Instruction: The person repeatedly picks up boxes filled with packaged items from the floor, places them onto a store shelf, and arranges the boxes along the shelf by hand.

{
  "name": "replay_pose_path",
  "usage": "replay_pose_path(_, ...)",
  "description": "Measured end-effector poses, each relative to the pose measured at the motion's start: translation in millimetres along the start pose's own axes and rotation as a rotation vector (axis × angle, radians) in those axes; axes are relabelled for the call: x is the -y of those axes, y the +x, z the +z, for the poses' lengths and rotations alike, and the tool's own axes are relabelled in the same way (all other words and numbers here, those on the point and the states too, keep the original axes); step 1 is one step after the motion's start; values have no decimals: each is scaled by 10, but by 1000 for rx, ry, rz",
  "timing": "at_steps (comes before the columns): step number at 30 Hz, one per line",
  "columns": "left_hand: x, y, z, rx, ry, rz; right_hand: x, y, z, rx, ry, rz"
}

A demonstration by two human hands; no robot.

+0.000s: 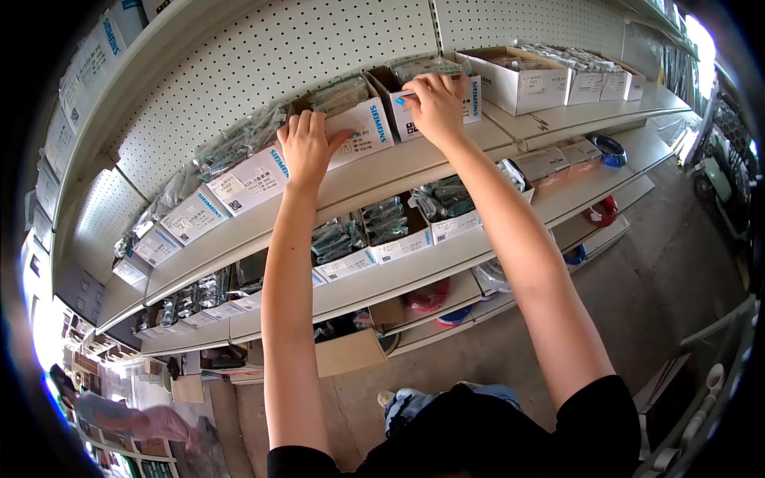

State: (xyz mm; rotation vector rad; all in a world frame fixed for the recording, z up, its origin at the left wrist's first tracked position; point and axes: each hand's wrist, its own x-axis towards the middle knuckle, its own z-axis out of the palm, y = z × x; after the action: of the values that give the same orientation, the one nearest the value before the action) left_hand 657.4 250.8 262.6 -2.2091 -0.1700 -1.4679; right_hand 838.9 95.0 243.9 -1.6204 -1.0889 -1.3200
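Note:
My left hand (307, 151) is hooked over the front rim of a white Siemens cardboard box (366, 137) on the upper shelf, its thumb stretched across the front panel. Clear plastic packets (339, 97) fill that box. Just to the right, my right hand (438, 102) grips the front wall of a neighbouring white box (472, 99), fingers bent over the top edge. Bagged parts (421, 67) show behind those fingers; some fingertips are hidden. Left of my left hand stands another labelled box (249, 185) heaped with dark bagged parts.
Further right, an open white box (530, 89) stands by narrower boxes of packets. The lower shelf (414, 259) carries several boxes of bagged parts; a blue bowl-like item (608, 150) sits at its right end. Perforated panel (319, 40) backs the shelf. A person (131, 418) is at lower left.

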Motion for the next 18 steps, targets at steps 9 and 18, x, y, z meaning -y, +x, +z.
replay_pose_path(9, -20, 19, 14, -2, 35, -1, 7, -15, 12, 11, -10, 38)
replay_pose_path(18, -29, 1, 6, 27, 53, -3, 32, -18, -22, 26, 26, 22)
